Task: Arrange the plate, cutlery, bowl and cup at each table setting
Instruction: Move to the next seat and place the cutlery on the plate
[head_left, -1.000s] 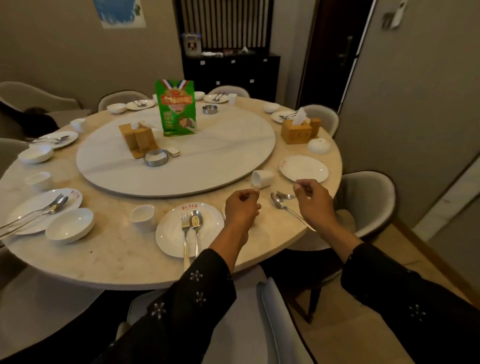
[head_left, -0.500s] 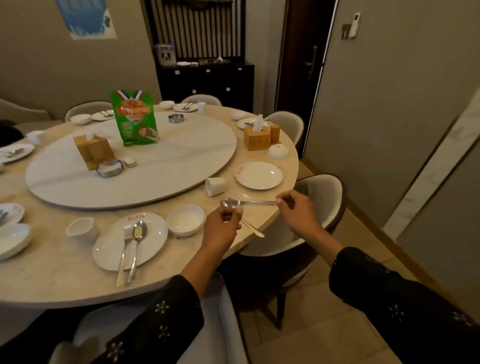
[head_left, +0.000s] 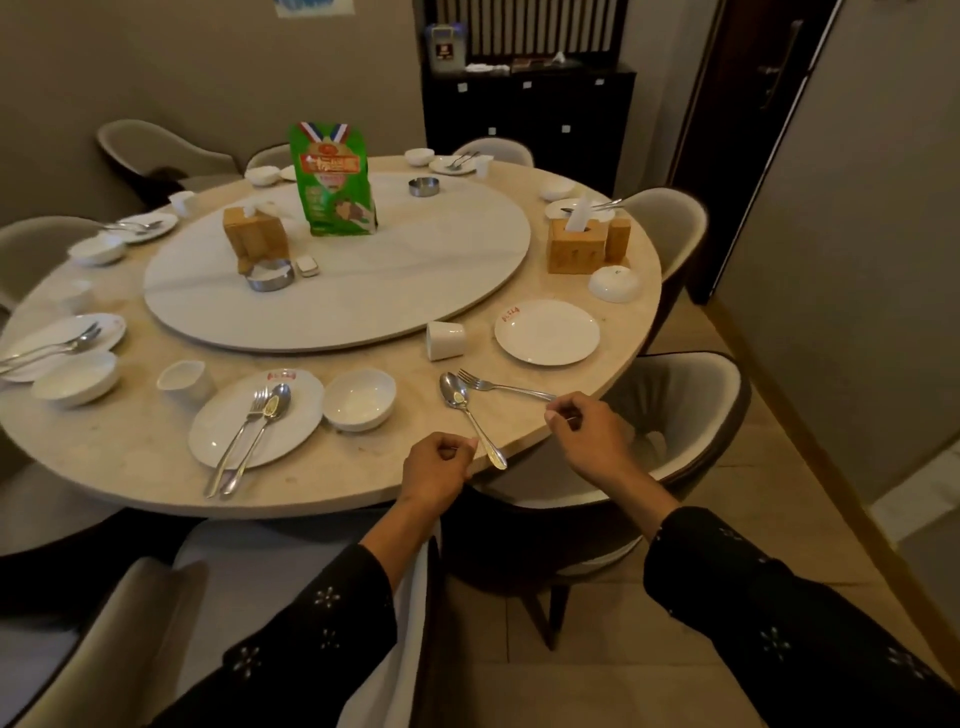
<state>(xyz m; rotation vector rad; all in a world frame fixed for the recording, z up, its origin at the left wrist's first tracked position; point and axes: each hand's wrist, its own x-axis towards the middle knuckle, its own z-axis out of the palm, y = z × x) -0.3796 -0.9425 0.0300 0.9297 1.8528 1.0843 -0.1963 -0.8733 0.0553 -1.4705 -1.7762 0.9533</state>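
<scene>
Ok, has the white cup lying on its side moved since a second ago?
No. The cup still lies tipped over just left of the empty plate, as before; only the camera view has shifted.

A green snack bag (head_left: 335, 179) stands upright at the far side of the white turntable (head_left: 363, 280). Left of it sits a wooden tissue box (head_left: 254, 235), with a metal ashtray (head_left: 270, 275) just nearer. Another wooden tissue box (head_left: 576, 248) sits far right on the table (head_left: 130, 467). A black cabinet (head_left: 530, 119) stands against the far wall.

Right hand (head_left: 589, 434) drawn back along fork (head_left: 498, 385); left hand (head_left: 439, 467) now off spoon (head_left: 470, 415)
</scene>
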